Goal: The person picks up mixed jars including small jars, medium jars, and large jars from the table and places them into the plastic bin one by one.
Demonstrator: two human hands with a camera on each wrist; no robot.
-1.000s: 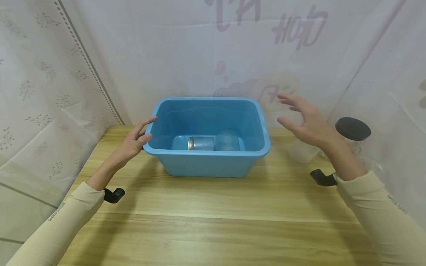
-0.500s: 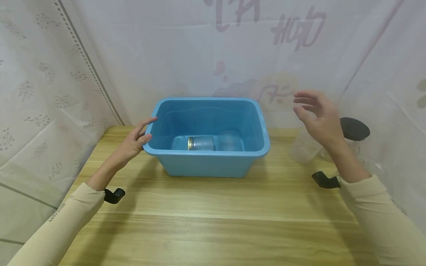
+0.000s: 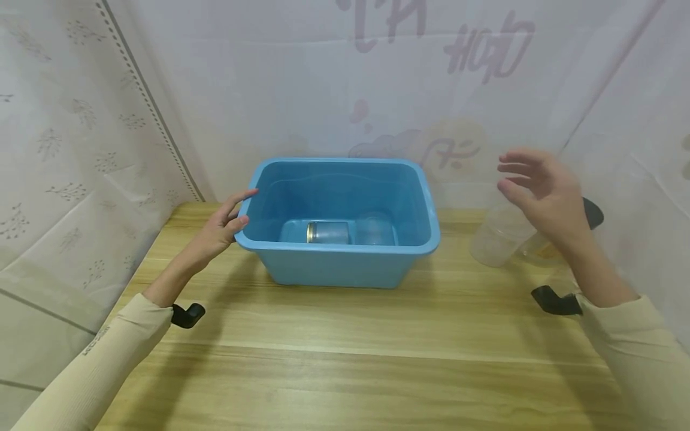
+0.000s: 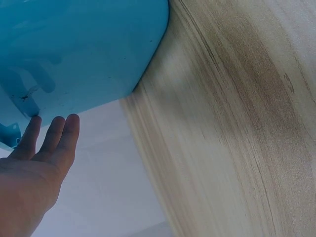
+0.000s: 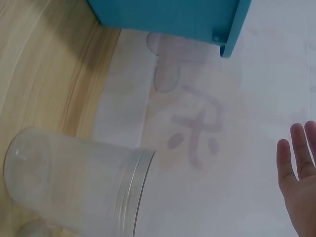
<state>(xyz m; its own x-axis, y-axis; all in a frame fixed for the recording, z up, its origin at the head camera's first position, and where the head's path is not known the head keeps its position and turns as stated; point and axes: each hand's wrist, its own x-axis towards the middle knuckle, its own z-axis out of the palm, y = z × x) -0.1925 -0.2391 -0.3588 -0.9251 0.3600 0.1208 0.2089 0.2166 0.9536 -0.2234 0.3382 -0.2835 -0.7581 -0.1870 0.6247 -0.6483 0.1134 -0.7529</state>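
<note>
A blue plastic tub (image 3: 334, 266) stands on the wooden table. My left hand (image 3: 218, 227) holds its left rim, thumb and index finger at the top edge; other fingers (image 4: 66, 138) reach the outer wall under the rim in the left wrist view. Inside the tub lies a clear jar (image 3: 330, 232) with a gold lid, beside another clear container (image 3: 375, 229). My right hand (image 3: 547, 197) is raised in the air with nothing in it, fingers loosely bent. Below and behind it stands a clear lidless jar (image 3: 493, 239), seen also as a clear jar (image 5: 74, 177) in the right wrist view.
A black lid (image 3: 593, 212) shows past my right hand, on a container mostly hidden by the hand and forearm. Another clear jar (image 3: 539, 250) with something yellowish sits beside it. A white printed curtain (image 3: 302, 90) hangs behind the table.
My right hand has moved right, away from the tub, to above the clear jars, its fingers curving a little more. My left hand stays at the tub's rim.
</note>
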